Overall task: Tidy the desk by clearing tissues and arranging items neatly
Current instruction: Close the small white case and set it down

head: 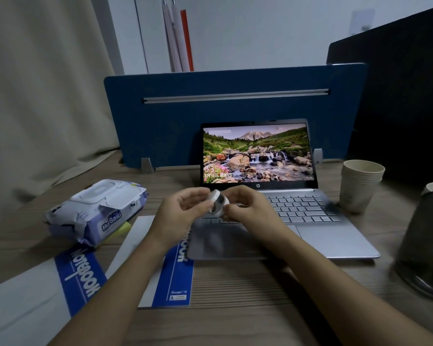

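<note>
Bench [248,290] of wood grain fills the lower view, backed by a blue divider panel [210,116] that stands upright along its far edge. Against that panel sits an open silver laptop [310,221], its screen lit with a stream-and-mountain picture. At the right edge a dark grey container [425,245] stands on the bench, partly cut off by the frame. On the left lie 2 white-and-blue notebooks: the nearer notebook [35,295] runs off the bottom-left corner, and the second notebook [170,278] lies just beside the laptop's left edge, its upper part hidden under the left forearm. Beyond them a pack of wet wipes [95,211] rests on the bench with its white lid shut, a yellow pad [121,229] peeking from beneath it. A stack of pale paper cups [360,186] stands upright just right of the laptop keyboard.

Both hands meet above the laptop's keyboard. Left hand [183,211] has its fingers curled part-way closed around the near side of a small round white case [216,202]; right hand [248,208] pinches the case's other side with fingers and thumb. The case is held in the air between the 2 hands, tilted, clear of the keys below.
</note>
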### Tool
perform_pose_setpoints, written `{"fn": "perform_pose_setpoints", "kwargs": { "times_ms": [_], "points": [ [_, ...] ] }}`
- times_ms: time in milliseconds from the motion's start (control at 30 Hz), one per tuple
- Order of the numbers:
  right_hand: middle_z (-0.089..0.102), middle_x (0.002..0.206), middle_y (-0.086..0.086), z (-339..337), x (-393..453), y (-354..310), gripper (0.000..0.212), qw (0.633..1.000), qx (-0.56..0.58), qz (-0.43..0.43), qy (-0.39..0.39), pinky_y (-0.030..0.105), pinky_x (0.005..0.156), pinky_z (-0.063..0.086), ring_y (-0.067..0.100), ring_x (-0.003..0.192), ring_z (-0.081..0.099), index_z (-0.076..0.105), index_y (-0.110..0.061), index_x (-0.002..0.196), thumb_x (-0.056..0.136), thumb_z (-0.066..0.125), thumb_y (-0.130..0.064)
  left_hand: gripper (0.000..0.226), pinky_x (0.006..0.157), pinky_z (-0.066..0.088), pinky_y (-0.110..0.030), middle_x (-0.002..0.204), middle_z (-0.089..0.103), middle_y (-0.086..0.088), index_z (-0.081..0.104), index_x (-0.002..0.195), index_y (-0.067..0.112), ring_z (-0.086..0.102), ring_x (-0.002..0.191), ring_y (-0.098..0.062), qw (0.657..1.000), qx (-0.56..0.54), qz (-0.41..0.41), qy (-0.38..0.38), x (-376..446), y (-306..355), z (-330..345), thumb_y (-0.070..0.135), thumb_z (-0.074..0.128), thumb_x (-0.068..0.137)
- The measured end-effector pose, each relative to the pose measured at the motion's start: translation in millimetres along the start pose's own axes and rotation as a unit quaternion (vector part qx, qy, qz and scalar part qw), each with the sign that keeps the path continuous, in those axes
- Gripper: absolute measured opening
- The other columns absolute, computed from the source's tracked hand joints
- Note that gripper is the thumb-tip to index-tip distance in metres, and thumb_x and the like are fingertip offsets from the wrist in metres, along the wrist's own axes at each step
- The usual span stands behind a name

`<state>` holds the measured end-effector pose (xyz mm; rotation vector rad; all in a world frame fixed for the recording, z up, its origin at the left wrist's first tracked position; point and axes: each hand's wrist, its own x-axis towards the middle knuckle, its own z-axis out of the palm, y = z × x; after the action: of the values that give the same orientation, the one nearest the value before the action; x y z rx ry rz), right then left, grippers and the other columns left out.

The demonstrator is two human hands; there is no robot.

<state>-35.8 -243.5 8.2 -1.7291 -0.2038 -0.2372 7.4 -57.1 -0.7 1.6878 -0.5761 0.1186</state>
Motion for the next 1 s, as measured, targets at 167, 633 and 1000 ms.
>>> {"fn": "perform_pose_setpoints", "kwargs": {
  "times_ms": [167,633,1000],
  "points": [
    [0.069,0.113,0.009,-2,-1,1,0.032,0.999,0.019,0.008,-0.041,0.045,0.088,0.058,0.030,0.105,0.067,0.061,-0.009,0.112,0.083,0.069,0.001,0.023,0.084,0.058,-0.027,0.100,0.076,-0.006,0.072,0.109,0.017,0.071,0.096,-0.020,0.998,-0.058,-0.025,0.029,1,-1,-1,0.028,0.056,0.097],
    [0.066,0.111,0.011,-3,-5,-2,0.041,0.997,-0.008,-0.010,-0.078,0.052,0.094,0.052,0.031,0.097,0.068,0.053,-0.020,0.113,0.082,0.073,-0.004,0.012,0.068,0.060,-0.028,0.101,0.071,-0.004,0.063,0.107,0.018,0.073,0.076,-0.018,0.993,-0.055,-0.041,0.093,10,-13,-9,0.023,0.057,0.097],
    [0.063,0.112,0.013,-9,3,5,0.037,1.000,0.024,-0.003,-0.019,0.043,0.082,0.060,0.031,0.089,0.072,0.052,-0.021,0.111,0.083,0.073,-0.010,0.040,0.074,0.060,-0.043,0.126,0.056,0.002,0.047,0.133,0.039,0.062,0.099,-0.016,0.939,0.322,-0.097,0.066,27,-49,-41,0.027,0.057,0.096]
  ]
}}
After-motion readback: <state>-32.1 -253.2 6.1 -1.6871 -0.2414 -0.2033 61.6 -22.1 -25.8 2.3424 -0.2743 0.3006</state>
